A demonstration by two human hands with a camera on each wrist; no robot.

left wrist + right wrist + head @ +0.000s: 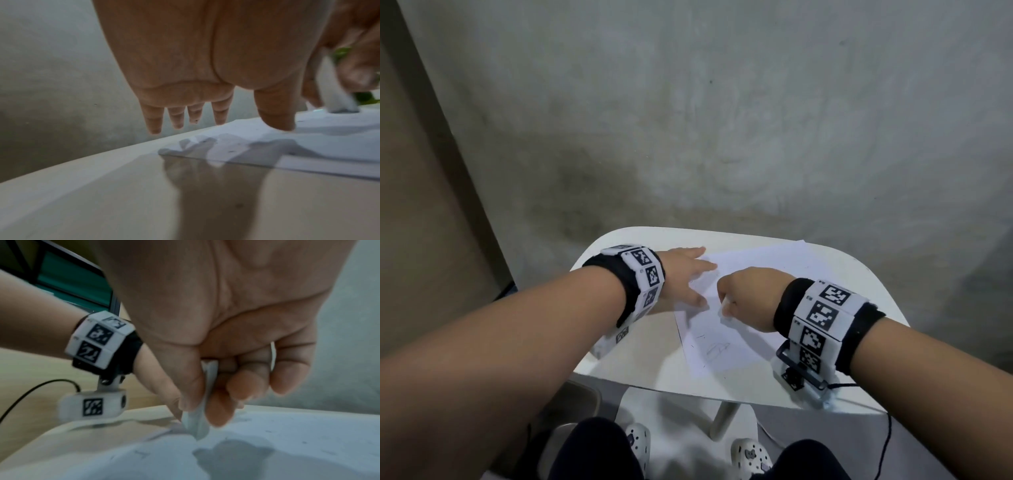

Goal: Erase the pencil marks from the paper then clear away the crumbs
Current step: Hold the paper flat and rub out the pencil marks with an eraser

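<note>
A white sheet of paper (750,308) lies on the small white table (619,370), with a faint pencil scribble (717,350) near its front edge. My left hand (685,277) lies flat with straight fingers on the paper's left side; its thumb (275,116) presses the sheet (329,142). My right hand (743,298) is curled around a white eraser (197,423), pinched between thumb and fingers, its tip touching the paper (287,443). The eraser (333,91) stands on the sheet just right of my left thumb. Small dark crumbs dot the paper.
A grey concrete floor lies beyond the table's far edge. A brown wall panel (421,205) runs along the left. A black cable (887,435) hangs off the table's right front. My knees and white clogs (750,455) are below the table's front edge.
</note>
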